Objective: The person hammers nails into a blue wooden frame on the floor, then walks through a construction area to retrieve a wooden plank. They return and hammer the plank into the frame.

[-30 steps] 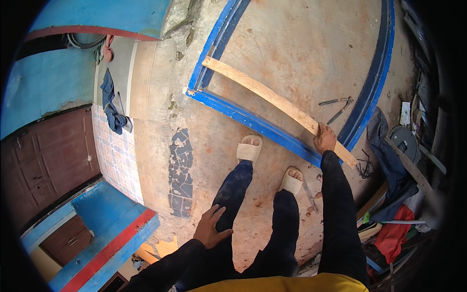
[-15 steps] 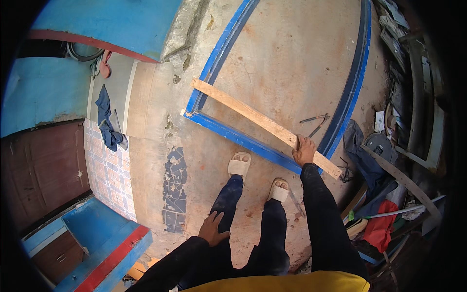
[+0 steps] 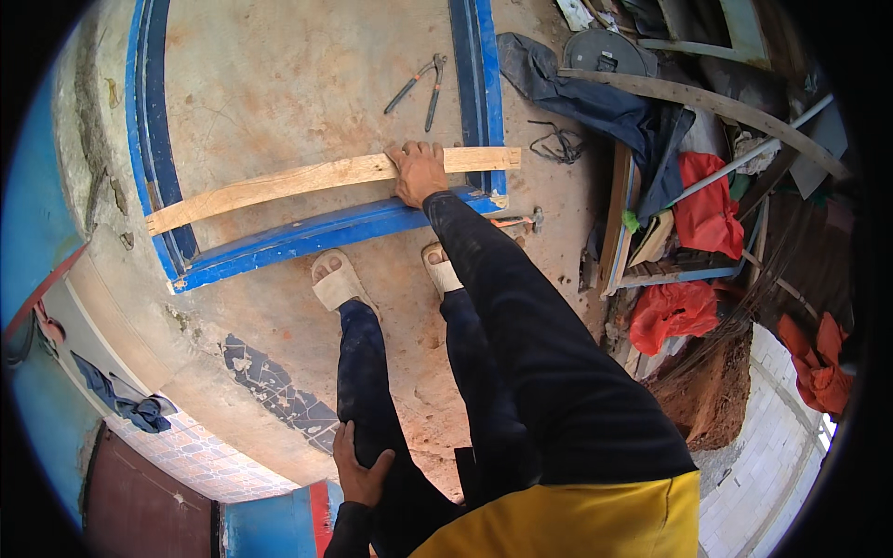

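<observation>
A pale wooden slat (image 3: 298,182) lies across a blue wooden frame (image 3: 307,244) on the ground, just beyond the frame's near rail. Its ends rest over the two side rails and stick out a little past them. My right hand (image 3: 419,174) grips the slat right of its middle, fingers over its far edge. My left hand (image 3: 361,468) rests on my left leg with its fingers spread, holding nothing. End-cutting pincers (image 3: 423,88) with orange and black handles lie with handles apart inside the frame. By the frame's near right corner lies a hammer (image 3: 523,221), partly behind my right arm.
To the right is a pile with a dark cloth (image 3: 586,88), a curved wooden strip (image 3: 707,100), red plastic bags (image 3: 674,314) and scrap wood. A black cord (image 3: 558,141) lies beside the frame. Broken dark tiles (image 3: 279,391) are set in the ground at left.
My view has swung to the right, showing the hammer and more of the pile. My right hand stays on the slat. My left hand stays on my leg.
</observation>
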The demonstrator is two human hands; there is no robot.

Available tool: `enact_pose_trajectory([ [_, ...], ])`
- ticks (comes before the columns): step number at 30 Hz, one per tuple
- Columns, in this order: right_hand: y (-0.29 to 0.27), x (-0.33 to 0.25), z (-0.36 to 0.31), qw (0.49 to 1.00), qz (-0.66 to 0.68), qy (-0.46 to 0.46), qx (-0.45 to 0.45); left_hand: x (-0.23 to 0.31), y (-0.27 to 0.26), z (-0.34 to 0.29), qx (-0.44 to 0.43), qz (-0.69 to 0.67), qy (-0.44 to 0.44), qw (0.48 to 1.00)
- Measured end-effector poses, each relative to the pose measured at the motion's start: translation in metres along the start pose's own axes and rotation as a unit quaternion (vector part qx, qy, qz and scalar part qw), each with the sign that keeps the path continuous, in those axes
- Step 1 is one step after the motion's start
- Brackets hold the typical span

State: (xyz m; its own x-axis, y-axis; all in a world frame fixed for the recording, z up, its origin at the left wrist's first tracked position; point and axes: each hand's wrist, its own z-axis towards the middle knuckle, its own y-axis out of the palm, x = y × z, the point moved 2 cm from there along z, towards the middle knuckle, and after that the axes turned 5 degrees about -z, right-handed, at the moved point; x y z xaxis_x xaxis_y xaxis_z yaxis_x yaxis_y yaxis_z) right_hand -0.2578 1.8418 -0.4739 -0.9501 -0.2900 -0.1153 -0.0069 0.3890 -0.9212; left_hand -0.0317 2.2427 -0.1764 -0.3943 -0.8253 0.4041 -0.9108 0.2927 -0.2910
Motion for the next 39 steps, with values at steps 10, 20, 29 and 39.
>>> enact_pose_trajectory([
  [10, -0.233, -0.100, -0.263, 0.978, 0.158, 0.048, -0.129, 0.162, -0.067, -0.009, 0.067, 0.413, 0.327, 0.847],
  [20, -0.406, -0.141, -0.384, 0.958, 0.281, -0.011, 0.046, 0.166, -0.193, -0.053, -0.161, 0.302, 0.154, 0.927],
  [29, -0.072, 0.063, -0.397, 0.717, 0.443, 0.533, -0.070, 0.048, -0.170, -0.044, -0.125, -0.013, -0.079, 0.989],
  [39, 0.228, 0.220, -0.200, 0.421, 0.610, 0.670, 0.033, -0.009, -0.128, 0.095, 0.028, 0.045, -0.035, 0.998],
])
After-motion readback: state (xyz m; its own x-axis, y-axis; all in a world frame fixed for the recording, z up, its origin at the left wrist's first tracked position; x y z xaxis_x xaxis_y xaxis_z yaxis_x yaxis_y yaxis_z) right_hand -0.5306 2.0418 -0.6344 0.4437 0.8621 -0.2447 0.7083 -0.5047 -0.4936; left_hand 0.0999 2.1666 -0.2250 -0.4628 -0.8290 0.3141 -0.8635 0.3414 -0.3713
